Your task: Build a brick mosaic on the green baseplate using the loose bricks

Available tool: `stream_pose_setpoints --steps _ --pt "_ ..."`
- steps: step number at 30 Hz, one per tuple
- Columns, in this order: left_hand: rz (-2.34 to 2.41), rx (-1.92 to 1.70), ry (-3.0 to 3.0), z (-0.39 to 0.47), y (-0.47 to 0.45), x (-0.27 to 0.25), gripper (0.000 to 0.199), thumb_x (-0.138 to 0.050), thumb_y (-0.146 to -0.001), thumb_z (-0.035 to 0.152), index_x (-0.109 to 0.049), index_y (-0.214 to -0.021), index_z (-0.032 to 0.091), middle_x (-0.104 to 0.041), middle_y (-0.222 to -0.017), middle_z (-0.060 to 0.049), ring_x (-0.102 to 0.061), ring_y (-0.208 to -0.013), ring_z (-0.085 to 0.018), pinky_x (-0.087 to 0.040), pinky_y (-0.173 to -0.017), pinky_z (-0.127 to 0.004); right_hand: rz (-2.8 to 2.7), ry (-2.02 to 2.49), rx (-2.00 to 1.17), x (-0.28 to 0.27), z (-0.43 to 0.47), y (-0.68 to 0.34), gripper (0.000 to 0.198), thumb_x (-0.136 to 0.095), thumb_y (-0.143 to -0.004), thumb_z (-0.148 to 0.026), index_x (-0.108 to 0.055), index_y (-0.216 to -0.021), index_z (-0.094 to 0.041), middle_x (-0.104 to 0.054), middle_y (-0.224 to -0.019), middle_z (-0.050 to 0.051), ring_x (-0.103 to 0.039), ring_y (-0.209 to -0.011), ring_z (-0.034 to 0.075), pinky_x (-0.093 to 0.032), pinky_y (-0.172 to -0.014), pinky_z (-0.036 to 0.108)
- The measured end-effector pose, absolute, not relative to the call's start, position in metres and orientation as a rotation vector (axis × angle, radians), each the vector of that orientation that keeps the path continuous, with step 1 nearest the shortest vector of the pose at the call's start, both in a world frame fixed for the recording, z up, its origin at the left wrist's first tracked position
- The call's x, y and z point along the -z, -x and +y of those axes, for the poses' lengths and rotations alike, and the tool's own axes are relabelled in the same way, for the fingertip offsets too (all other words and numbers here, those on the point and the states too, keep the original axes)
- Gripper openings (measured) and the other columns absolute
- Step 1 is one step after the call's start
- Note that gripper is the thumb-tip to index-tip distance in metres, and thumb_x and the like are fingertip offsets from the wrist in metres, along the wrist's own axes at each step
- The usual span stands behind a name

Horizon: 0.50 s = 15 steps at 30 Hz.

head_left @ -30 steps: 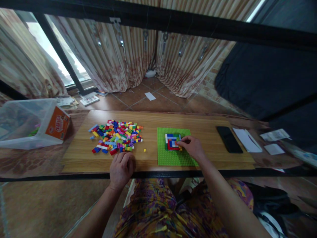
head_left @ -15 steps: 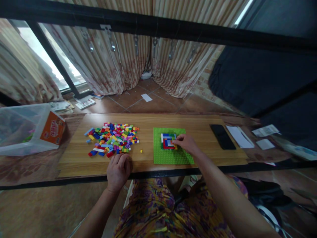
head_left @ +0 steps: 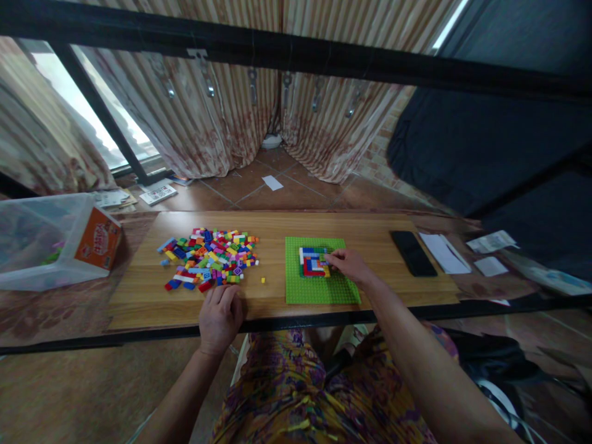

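A clear plastic bin [head_left: 46, 240] lies tipped at the far left, its mouth toward the table. Loose glossy bricks [head_left: 208, 258] are spread flat on the wooden table [head_left: 277, 225], easy to sort by colour. The left hand [head_left: 220, 316] rests near them at the near edge, fingers loosely curled together. Right of it, the studded green baseplate [head_left: 319, 290] carries a blocky build [head_left: 312, 262]; the right hand [head_left: 354, 266] pinches at its right edge, though whether it grips a brick I cannot tell.

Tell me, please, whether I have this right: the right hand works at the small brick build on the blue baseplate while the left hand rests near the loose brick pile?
Not quite: the head view shows the baseplate is green, not blue. The right hand does work at the brick build, and the left hand rests near the loose brick pile.
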<state>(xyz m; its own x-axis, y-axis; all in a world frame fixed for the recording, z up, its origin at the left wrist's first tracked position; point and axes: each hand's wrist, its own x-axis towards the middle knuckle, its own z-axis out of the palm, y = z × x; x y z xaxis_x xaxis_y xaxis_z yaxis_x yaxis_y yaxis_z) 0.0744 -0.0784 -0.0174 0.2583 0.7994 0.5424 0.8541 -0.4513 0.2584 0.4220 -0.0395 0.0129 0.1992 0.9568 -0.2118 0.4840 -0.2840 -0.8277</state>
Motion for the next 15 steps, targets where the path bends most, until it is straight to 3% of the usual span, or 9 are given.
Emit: stream_pose_setpoints --steps 6,15 --pt "-1.613 0.951 2.422 -0.0793 -0.0741 0.0176 0.013 -0.05 -0.089 0.016 -0.061 -0.095 0.019 -0.064 -0.089 -0.007 -0.058 -0.085 -0.022 -0.045 -0.077 -0.033 -1.356 1.885 -0.944 -0.0167 -0.0405 -0.4181 0.039 -0.077 -0.056 -0.053 -0.064 -0.065 -0.018 -0.059 -0.059 -0.001 -0.051 -0.058 0.013 -0.037 -0.056 0.028" --pt "-1.654 0.951 2.442 -0.0794 -0.0741 0.0186 0.015 -0.05 -0.088 0.017 -0.062 -0.095 0.02 -0.065 -0.09 -0.007 -0.057 -0.085 -0.023 -0.045 -0.076 -0.034 -1.349 1.931 -0.926 -0.0131 -0.0334 -0.4205 0.037 -0.076 -0.055 -0.053 -0.063 -0.061 -0.018 -0.06 -0.055 0.0 -0.049 -0.053 0.013 -0.036 -0.053 0.027"
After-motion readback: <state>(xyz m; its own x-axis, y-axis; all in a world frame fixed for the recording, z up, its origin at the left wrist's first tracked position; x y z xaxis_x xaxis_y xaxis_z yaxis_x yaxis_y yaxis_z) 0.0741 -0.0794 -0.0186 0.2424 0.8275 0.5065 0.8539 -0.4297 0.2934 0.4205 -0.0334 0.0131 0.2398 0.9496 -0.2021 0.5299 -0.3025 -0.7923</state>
